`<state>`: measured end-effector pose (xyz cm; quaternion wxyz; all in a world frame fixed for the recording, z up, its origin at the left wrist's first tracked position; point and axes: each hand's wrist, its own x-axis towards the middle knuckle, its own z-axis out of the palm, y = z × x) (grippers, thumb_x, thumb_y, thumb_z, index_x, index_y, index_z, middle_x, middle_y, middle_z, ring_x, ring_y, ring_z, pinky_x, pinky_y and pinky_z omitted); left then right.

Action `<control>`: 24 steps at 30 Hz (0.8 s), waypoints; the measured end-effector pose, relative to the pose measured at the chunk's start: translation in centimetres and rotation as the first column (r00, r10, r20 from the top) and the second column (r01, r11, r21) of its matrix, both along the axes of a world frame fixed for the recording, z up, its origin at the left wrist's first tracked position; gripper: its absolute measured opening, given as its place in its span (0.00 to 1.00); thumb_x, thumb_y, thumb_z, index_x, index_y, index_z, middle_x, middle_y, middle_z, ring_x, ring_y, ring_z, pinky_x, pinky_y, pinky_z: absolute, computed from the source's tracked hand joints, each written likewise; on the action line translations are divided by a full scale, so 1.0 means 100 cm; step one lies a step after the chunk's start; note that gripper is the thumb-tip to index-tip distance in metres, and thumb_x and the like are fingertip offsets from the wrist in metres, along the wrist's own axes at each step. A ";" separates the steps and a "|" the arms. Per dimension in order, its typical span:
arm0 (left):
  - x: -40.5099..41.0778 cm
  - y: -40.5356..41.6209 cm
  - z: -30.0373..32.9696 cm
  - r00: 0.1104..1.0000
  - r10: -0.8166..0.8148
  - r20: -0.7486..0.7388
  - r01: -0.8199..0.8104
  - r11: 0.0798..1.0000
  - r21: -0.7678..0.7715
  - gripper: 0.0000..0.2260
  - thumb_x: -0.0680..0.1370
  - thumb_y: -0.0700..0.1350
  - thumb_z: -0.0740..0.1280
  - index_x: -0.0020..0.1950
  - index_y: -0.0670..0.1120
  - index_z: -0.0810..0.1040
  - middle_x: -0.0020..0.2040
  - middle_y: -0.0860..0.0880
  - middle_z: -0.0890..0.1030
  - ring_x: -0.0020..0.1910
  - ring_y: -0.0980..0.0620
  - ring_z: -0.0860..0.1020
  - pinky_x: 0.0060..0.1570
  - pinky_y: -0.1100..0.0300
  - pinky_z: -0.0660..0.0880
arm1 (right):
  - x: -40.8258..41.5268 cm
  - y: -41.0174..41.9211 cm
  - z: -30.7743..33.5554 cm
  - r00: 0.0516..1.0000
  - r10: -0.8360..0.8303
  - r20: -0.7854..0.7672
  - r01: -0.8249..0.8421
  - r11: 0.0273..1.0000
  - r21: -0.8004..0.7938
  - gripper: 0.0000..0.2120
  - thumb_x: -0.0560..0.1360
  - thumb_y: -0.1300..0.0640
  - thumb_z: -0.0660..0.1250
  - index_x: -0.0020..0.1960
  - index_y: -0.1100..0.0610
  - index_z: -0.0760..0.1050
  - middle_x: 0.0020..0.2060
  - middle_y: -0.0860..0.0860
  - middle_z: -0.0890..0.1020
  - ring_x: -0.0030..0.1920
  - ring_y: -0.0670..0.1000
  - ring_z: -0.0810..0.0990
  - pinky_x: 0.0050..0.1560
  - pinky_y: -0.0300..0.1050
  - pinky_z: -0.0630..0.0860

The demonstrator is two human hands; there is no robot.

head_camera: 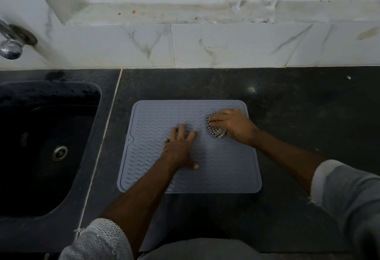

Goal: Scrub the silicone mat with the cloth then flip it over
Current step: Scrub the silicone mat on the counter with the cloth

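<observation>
A grey-blue silicone mat (152, 120) with a wavy ridged pattern lies flat on the dark countertop (298, 115). My left hand (181, 147) presses on the mat's middle with fingers spread straight. My right hand (232, 125) grips a bunched black-and-white checked cloth (217, 132) against the mat's upper right part. Most of the cloth is hidden under that hand.
A black sink (41, 146) with a metal drain (60, 152) sits left of the mat. A chrome tap (10, 43) juts from the marble-tiled wall (226, 46) at the upper left. A stained window ledge runs along the back.
</observation>
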<state>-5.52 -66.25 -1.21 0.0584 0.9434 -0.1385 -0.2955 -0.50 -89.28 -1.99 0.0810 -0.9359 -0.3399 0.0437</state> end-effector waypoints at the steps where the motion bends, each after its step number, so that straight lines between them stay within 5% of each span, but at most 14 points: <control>1: 0.000 0.000 0.000 1.000 -0.002 0.002 0.002 1.000 -0.001 0.51 0.67 0.58 0.76 0.79 0.53 0.44 0.78 0.43 0.36 0.76 0.37 0.38 0.72 0.34 0.51 | -0.001 0.001 -0.004 1.000 0.001 -0.006 -0.002 1.000 -0.014 0.18 0.75 0.59 0.65 0.65 0.52 0.74 0.66 0.49 0.75 0.66 0.55 0.70 0.65 0.55 0.63; 8: 0.000 0.001 -0.005 1.000 -0.005 0.016 0.005 1.000 -0.012 0.52 0.67 0.58 0.76 0.79 0.53 0.44 0.78 0.43 0.36 0.76 0.37 0.38 0.71 0.34 0.51 | -0.012 -0.052 0.006 0.999 0.009 0.048 -0.006 0.998 -0.065 0.23 0.60 0.66 0.78 0.54 0.54 0.81 0.55 0.52 0.83 0.55 0.57 0.80 0.48 0.52 0.73; 14: 0.000 0.001 -0.004 1.000 -0.008 0.025 0.009 1.000 -0.024 0.51 0.67 0.57 0.76 0.79 0.53 0.46 0.78 0.43 0.37 0.76 0.37 0.39 0.71 0.34 0.52 | 0.002 -0.027 0.011 0.996 -0.091 0.002 0.091 0.994 0.062 0.16 0.72 0.59 0.70 0.59 0.56 0.79 0.59 0.54 0.80 0.62 0.57 0.76 0.63 0.54 0.69; 19: 0.000 0.002 -0.004 1.000 -0.003 0.026 0.004 0.999 -0.033 0.50 0.67 0.57 0.76 0.78 0.53 0.47 0.78 0.44 0.38 0.76 0.37 0.39 0.71 0.34 0.52 | -0.008 -0.014 0.002 0.999 0.001 -0.041 -0.005 0.996 -0.091 0.22 0.74 0.58 0.66 0.68 0.51 0.71 0.69 0.49 0.71 0.69 0.54 0.66 0.68 0.54 0.62; 24: 0.000 0.002 -0.005 1.000 -0.007 0.017 0.007 0.999 -0.031 0.51 0.67 0.57 0.76 0.79 0.53 0.45 0.78 0.44 0.37 0.76 0.37 0.38 0.72 0.34 0.51 | -0.020 -0.057 0.005 0.996 -0.082 -0.038 0.078 0.991 -0.110 0.21 0.74 0.59 0.67 0.66 0.49 0.72 0.68 0.48 0.72 0.69 0.53 0.68 0.60 0.51 0.66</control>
